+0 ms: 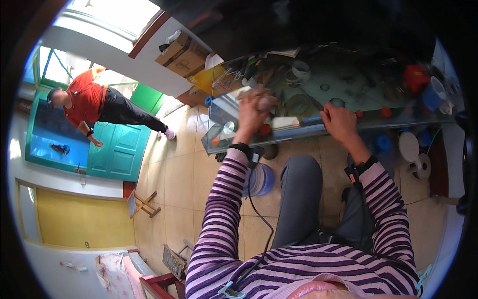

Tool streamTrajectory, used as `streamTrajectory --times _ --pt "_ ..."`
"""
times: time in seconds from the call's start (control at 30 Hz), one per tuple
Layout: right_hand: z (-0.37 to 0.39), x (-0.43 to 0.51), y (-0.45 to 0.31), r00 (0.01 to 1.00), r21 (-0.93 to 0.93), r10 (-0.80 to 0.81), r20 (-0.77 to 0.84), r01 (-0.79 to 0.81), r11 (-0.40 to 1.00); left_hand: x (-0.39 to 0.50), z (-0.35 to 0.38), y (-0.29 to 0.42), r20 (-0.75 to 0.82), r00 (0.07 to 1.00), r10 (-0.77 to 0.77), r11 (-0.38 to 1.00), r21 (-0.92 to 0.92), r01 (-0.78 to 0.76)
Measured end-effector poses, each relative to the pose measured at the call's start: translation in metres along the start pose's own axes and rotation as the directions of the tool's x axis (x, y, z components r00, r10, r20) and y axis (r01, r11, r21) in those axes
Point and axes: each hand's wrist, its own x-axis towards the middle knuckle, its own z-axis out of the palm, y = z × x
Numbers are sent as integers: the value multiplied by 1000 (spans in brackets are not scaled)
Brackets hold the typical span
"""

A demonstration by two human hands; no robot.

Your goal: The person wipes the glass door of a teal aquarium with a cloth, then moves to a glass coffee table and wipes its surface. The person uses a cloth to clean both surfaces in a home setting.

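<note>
My left hand (251, 114) is over the left part of a glass-topped table (338, 129). Its fingers are closed around a brownish, crumpled-looking object (267, 101), too blurred to name. Curled at the table's near edge is my right hand (339, 121). A slim tool with a reddish-brown handle (316, 104) reaches up to its fingers; whether the hand grips it or only touches it, I cannot tell. Between and beyond both hands lie a clear round dish (298, 104) and a whitish cup (300, 69).
A blue cup (433, 93) and a red object (416, 77) stand at the table's right. Below are a blue-tinted plastic bottle (259, 180) and a white pitcher-like vessel (409, 146). Cardboard box (183, 56) sits far left. A person in red (89, 97) stands near the door; folding stool (142, 203) behind.
</note>
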Motion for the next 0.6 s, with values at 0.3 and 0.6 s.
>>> streamTrajectory --times 0.3,0.6 --pt "-10 -7 8 997 167 -83 10 80 983 -80 -40 50 55 990 132 976 -183 -119" --pt "-6 -6 9 996 145 -91 14 88 986 -142 -66 -95 -233 863 -448 857 163 488"
